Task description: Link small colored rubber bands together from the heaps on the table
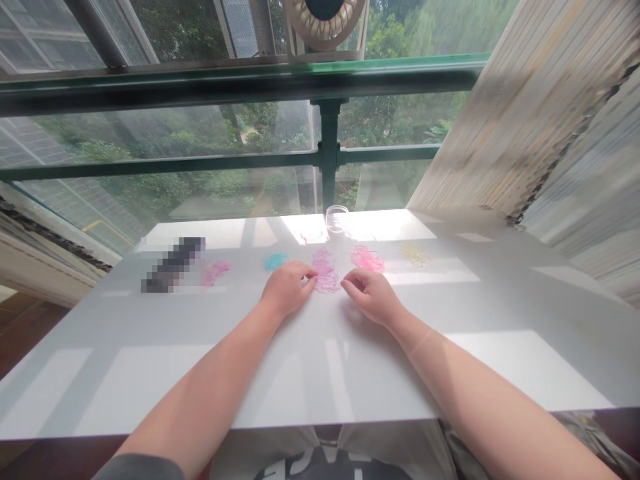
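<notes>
On either side of the purple pile (325,270), the left hand (286,289) and right hand (375,297) curl, fingers near thumbs (whether pinching anything, I cannot tell).

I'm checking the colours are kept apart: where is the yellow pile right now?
In the head view, the yellow pile lies at the right end of the row on the white table, right of the bright pink pile.

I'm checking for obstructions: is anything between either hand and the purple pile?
Nothing visible: the left hand is at the left edge of the purple pile, the right hand close by its right side.
</notes>
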`<state>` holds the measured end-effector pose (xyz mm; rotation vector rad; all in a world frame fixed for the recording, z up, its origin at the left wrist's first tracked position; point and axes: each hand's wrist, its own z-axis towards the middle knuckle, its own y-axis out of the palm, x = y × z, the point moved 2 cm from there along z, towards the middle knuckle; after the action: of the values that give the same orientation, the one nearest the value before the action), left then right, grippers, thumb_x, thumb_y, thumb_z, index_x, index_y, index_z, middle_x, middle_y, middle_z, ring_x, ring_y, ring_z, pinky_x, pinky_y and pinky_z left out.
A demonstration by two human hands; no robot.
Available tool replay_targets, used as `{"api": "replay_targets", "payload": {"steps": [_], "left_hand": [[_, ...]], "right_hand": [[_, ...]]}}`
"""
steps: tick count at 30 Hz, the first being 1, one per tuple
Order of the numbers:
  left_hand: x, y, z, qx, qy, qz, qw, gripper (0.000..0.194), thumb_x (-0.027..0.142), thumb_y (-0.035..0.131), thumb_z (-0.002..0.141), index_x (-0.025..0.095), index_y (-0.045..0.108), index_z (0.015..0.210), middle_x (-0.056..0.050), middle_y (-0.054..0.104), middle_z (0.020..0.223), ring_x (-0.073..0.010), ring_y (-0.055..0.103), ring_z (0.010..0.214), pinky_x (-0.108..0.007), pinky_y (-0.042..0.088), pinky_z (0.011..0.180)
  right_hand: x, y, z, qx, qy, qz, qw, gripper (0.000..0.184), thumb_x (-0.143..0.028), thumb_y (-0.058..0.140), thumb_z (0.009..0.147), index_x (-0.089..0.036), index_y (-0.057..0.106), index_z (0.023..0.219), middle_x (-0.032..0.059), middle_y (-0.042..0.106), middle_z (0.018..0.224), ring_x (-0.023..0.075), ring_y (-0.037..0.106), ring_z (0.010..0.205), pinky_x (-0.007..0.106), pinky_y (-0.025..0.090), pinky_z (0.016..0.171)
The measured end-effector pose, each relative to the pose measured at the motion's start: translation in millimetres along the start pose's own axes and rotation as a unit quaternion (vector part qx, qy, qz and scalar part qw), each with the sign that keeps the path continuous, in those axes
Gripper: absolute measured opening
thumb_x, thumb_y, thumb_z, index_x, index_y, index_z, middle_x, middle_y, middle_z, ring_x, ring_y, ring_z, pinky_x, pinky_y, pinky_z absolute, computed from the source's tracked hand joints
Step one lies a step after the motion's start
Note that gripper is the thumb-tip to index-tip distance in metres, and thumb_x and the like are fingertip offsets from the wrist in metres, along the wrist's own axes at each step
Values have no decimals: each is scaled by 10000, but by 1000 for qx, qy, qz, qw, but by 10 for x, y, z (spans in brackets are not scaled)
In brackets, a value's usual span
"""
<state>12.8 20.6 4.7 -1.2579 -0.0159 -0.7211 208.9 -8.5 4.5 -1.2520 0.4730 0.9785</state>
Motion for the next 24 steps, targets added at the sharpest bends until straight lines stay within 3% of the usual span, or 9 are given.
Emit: {"api": "replay_targets", "payload": {"steps": [11,24], "left_hand": [[-99,-92,-50,4,-31,-49,998,246,239,476,814,224,681,949,-19,711,915,-181,626,807,-307,478,752],[-64,-34,-60,-39,0,-63,997,287,213,445,827,220,669,1005,-40,692,976,-184,616,867,-316,485,803]], "right_hand": [[74,-63,18,13,18,2,1000,166,-268,504,791,-178,585,677,-1,576,606,114,475,541,239,368,523],[57,-66,3,8,5,13,1000,163,-269,508,797,-180,598,695,5,591,624,120,486,557,240,375,525]]}}
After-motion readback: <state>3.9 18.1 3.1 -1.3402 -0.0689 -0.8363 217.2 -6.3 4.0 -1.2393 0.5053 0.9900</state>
